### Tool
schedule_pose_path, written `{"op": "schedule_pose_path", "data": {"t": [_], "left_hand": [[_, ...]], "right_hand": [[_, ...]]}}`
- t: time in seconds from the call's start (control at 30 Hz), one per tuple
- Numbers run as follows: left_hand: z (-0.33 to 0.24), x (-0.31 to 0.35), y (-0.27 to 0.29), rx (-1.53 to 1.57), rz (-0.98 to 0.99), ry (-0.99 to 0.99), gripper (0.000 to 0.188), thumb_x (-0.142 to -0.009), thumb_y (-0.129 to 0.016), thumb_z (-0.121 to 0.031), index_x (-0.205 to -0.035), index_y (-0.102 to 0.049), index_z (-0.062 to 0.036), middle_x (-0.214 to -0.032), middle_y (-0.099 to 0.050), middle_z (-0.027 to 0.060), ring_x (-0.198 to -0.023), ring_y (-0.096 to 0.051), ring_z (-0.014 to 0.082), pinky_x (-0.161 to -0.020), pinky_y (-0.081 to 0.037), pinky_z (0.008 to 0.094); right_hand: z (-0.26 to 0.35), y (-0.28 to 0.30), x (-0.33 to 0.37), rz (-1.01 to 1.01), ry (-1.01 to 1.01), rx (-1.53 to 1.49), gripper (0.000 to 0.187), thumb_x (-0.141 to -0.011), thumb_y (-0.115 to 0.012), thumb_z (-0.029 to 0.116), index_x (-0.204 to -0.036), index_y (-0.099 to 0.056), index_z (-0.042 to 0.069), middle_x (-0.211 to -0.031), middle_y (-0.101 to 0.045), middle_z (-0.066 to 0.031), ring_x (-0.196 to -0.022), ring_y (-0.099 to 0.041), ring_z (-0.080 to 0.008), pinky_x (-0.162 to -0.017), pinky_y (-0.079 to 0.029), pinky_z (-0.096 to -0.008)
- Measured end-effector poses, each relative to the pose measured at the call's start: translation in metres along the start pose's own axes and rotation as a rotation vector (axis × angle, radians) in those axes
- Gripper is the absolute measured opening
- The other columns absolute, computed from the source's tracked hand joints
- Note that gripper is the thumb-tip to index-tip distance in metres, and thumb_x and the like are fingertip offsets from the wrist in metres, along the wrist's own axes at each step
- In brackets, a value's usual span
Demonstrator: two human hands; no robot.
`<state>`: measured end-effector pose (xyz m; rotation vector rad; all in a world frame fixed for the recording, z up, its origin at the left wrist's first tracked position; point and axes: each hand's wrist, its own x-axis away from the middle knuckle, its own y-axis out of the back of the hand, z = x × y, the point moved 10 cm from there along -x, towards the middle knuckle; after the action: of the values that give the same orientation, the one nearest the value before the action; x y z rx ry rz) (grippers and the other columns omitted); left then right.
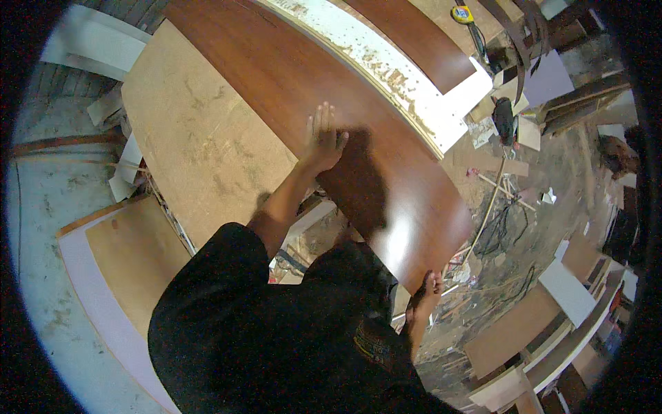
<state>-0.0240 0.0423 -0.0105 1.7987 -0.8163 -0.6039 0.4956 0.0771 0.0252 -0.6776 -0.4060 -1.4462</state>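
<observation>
A long, glossy reddish-brown board point(420, 183) runs from the upper left to the middle right in front of me. My left hand point(324, 141) lies flat on it near its left edge, fingers stretched out. At the board's near right corner, my right hand point(426, 293) has its fingers curled round the edge. A bare tan panel point(200, 103) sits to the left of the board. Along its far side are a white panel point(372, 58) with brown smears and a narrower brown board point(424, 45).
A yellow tape measure point(462, 14) rests at the top right. Thin sticks point(489, 200) and dark cables litter the floor on the right. Board offcuts point(514, 324) are piled at the lower right. Another tan panel point(141, 255) with a pale border stands at the left.
</observation>
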Motion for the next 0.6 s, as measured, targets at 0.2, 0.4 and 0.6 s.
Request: {"op": "schedule_pose_path", "data": {"t": [0.2,0.4,0.6], "left_hand": [[-0.003,0.002,0.002,-0.074,-0.071,-0.073,0.079,-0.104,-0.044,-0.044,-0.159,-0.015,0.0036,-0.167,-0.012,0.0259,-0.155,-0.011,0.0438,-0.123,-0.013,0.0603],[0.027,-0.013,0.015,-0.043,-0.067,0.042,0.077,-0.102,-0.046,-0.041,-0.159,-0.02,0.0039,-0.168,-0.014,0.0222,-0.156,-0.012,0.0358,-0.125,-0.013,0.0554],[0.062,-0.036,0.035,0.003,0.102,0.145,0.076,-0.103,-0.043,-0.044,-0.159,-0.022,0.0033,-0.168,-0.016,0.0215,-0.157,-0.012,0.0347,-0.126,-0.012,0.0528]], "right_hand": [[0.016,-0.027,-0.026,0.106,0.188,0.208,0.05,-0.09,-0.081,0.021,-0.125,-0.051,0.001,-0.119,-0.064,-0.0142,-0.104,-0.061,-0.0232,-0.094,-0.05,-0.0375],[-0.002,-0.051,-0.029,0.04,0.148,0.253,0.058,-0.084,-0.086,0.028,-0.124,-0.052,0.003,-0.122,-0.064,-0.0139,-0.108,-0.063,-0.0296,-0.093,-0.053,-0.0445],[-0.031,-0.113,-0.048,0.328,0.11,0.151,0.043,-0.092,-0.077,0.018,-0.123,-0.058,-0.006,-0.117,-0.067,-0.0174,-0.099,-0.065,-0.0279,-0.09,-0.055,-0.0418]]}}
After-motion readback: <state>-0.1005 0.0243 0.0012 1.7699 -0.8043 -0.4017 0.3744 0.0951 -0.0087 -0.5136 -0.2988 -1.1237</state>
